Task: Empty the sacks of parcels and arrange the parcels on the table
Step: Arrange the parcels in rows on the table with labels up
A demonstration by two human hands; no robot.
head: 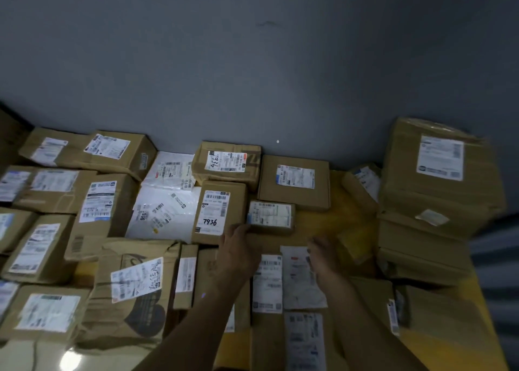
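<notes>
Lying by left hand (238, 248) — small parcel (271, 216)

"7936" is handwritten in black on the label of a brown box (217, 210). What seems the same number is written sideways on the label of the box behind it (226, 161), and "936" is marked on a white mailer (165, 210). The other print is too blurred to be read.

Blurred fine print on parcel labels (267, 283)

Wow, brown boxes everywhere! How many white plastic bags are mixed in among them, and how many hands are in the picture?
white plastic bags: 2
hands, the left hand and the right hand: 2
Total: 4
</notes>
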